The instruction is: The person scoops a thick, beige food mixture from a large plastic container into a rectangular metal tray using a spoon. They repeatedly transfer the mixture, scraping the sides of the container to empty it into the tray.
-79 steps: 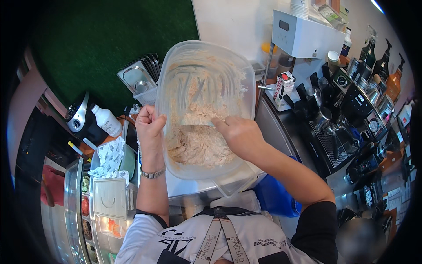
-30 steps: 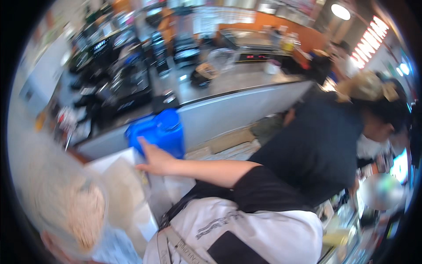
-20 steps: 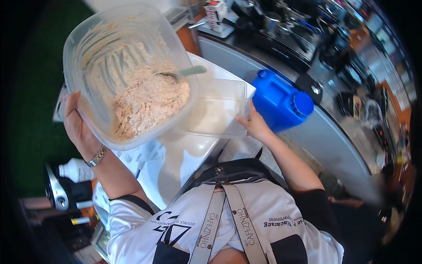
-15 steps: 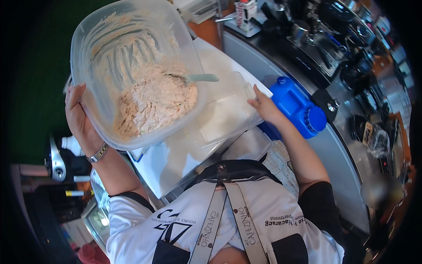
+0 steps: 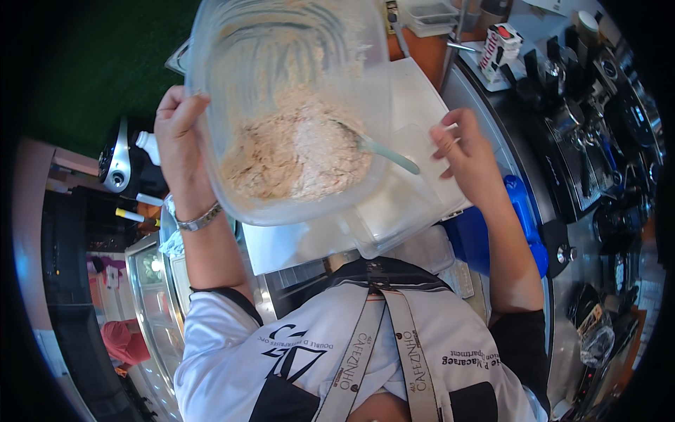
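Observation:
My left hand [image 5: 184, 144] is closed on the left rim of a large translucent plastic tub [image 5: 288, 212], held tilted above a white tabletop. Inside lies a pale, pinkish-beige mash [image 5: 302, 158] with whiter powder on its right part, and smears streak the tub's far wall. A pale green spoon [image 5: 394, 156] is stuck in the mash, its handle reaching over the right rim. To the right of that handle, my right hand [image 5: 467, 158] hovers with its fingers apart and slightly bent, holding nothing. Under the tub, a clear shallow container or lid [image 5: 401, 207] rests on the table.
The white tabletop [image 5: 302, 243] has a blue jug [image 5: 524, 211] beside its right edge. Farther right, a steel counter carries a carton [image 5: 500, 49] and crowded coffee equipment [image 5: 573, 151]. Lidded plastic containers [image 5: 430, 15] stand at the back. Someone in a red top [image 5: 125, 342] appears at lower left.
The tub has shifted right in view, with my left hand still on its rim. My right hand has lifted off the clear container beneath and come up near the spoon handle.

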The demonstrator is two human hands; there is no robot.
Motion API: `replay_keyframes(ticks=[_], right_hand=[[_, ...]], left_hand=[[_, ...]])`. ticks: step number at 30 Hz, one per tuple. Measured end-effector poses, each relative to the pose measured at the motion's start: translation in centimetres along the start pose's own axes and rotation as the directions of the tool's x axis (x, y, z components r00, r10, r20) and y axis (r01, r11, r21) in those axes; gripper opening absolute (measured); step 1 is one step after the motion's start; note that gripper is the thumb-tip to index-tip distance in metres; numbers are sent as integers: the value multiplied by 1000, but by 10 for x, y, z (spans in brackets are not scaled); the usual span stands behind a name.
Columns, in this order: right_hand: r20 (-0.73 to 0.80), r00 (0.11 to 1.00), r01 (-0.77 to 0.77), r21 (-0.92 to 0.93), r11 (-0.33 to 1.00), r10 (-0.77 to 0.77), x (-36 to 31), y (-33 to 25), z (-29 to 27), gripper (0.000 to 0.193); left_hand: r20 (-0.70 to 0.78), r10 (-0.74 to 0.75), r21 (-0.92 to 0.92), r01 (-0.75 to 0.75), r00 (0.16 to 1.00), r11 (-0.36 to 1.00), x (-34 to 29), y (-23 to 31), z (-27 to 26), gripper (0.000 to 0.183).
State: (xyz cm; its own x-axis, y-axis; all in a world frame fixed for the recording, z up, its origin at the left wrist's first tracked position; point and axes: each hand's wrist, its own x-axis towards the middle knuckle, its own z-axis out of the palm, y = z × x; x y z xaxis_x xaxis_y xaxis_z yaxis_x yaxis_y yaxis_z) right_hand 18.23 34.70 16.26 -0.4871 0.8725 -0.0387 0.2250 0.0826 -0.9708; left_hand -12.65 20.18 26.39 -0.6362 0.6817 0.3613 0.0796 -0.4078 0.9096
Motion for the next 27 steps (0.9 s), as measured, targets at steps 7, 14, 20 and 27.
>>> replay_keyframes(ticks=[7,14,20,27], right_hand=[[221,923,385,-560,734,-315,-6,-19,49,26],[277,878,441,-788,430,-391,12,-32,31,18],[289,859,477,-753,454,-423,3,-17,18,13],[245,831,441,-836,325,-499,-5,-1,7,5]], left_hand=[[117,263,341,-287,958,895,-10,-1,34,14],[280,438,683,-498,854,534,1,-11,45,13],[366,457,805,-522,811,283,3,-8,72,12],[366,293,836,-451,883,313,29,0,90,9]])
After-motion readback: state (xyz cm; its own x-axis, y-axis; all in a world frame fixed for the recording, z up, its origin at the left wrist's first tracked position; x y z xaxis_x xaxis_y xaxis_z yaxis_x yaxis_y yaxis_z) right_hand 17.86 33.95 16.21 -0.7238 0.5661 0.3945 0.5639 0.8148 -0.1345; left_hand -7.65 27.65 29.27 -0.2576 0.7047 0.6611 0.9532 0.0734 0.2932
